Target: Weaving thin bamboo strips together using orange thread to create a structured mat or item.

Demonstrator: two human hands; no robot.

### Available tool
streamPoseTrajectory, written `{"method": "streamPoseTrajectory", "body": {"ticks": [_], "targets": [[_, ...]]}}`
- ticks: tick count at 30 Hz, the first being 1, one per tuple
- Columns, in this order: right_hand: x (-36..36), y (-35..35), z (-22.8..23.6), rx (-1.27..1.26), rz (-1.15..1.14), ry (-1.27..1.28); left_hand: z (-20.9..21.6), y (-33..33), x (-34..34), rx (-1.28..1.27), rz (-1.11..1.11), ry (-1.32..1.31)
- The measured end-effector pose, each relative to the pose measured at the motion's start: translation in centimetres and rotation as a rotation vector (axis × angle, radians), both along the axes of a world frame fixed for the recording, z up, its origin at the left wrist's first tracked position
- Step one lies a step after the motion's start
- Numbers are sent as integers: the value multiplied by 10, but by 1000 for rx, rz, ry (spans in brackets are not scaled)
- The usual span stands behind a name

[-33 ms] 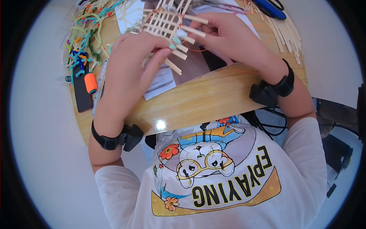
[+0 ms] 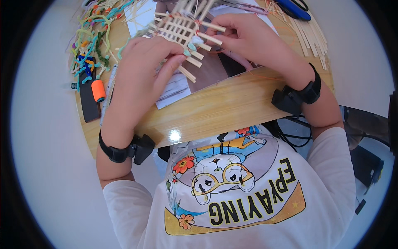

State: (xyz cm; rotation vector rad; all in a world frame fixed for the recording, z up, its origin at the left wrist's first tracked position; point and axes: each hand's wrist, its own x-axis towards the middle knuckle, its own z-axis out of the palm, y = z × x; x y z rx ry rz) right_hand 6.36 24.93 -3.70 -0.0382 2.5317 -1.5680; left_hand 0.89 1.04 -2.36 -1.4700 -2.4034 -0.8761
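Your left hand (image 2: 143, 62) has thumb and fingers closed on the near-left edge of the stick lattice (image 2: 176, 31), right by a pale green fuzzy tie (image 2: 187, 53); the lattice is up at the table's far side, above the printed sheets (image 2: 176, 92). Your right hand (image 2: 255, 39) has fingers curled at the stick ends on the right, can't tell if they're pinching wood or thread. Orange spool (image 2: 98, 90) sits left, beside a dark flat bar (image 2: 88, 99); loose sticks (image 2: 311, 37) lie far right.
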Motion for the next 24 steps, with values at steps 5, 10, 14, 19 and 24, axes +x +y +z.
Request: {"method": "streamPoseTrajectory", "body": {"ticks": [5, 10, 14, 19, 24], "targets": [[-3, 29, 8, 480, 119, 243, -4, -5, -8, -147, 38, -76], [-6, 58, 7, 325, 141, 148, -4, -8, -15, -240, 64, -99], [-5, 64, 5, 261, 81, 196, -4, -8, -16, -303, 49, -54], [14, 69, 36, 484, -101, 211, -3, -5, -13, -319, 66, -76], [38, 78, 53, 369, -3, 256, -3, 1, -12, -306, 102, -128]]}}
